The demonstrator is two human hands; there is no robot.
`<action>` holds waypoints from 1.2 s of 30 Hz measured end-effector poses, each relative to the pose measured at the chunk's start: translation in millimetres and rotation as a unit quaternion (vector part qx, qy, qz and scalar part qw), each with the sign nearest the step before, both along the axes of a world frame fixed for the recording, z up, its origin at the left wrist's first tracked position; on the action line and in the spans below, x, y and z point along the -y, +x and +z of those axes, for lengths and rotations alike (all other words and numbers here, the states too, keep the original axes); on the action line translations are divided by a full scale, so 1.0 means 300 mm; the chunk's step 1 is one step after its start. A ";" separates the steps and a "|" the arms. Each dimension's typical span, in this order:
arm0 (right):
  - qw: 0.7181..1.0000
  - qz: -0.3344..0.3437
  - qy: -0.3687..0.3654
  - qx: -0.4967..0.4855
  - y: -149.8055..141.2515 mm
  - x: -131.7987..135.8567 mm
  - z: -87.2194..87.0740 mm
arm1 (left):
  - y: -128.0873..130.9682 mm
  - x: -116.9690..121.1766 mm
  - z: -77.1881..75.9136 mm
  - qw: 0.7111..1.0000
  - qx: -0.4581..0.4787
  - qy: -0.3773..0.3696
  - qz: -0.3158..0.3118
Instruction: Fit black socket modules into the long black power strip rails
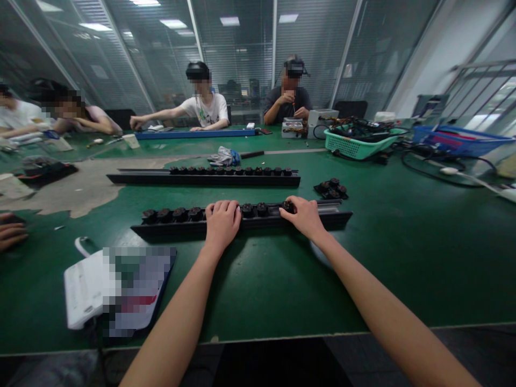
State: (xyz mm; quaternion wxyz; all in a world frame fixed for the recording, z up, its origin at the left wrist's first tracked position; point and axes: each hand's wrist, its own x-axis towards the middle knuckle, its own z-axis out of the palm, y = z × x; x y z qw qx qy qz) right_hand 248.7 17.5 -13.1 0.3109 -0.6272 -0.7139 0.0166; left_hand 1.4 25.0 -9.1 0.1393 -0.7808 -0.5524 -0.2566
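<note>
Through my feed I see a broad green table (423, 258). Two long black rails (274, 222) lie on it, with a perforated mint-green plastic basket (360, 148) and a blue plastic basket (451, 143) farther back.

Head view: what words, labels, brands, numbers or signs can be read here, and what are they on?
None can be read.
White device: faint marks, too small.
Flat item beside it: blurred out.
White T-shirt, far side: print too blurred.
Nearest black rail: no lettering visible.
</note>
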 end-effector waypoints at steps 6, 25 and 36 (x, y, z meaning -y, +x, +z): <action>1.000 -0.006 0.006 0.009 0.000 -0.002 -0.004 | -0.001 -0.002 -0.001 1.000 -0.005 0.002 -0.001; 0.999 -0.025 -0.025 -0.020 0.003 -0.008 0.000 | -0.002 -0.004 -0.005 1.000 -0.015 0.016 0.000; 1.000 -0.023 -0.019 0.003 0.007 -0.005 0.002 | -0.004 -0.007 -0.010 1.000 -0.008 0.017 -0.002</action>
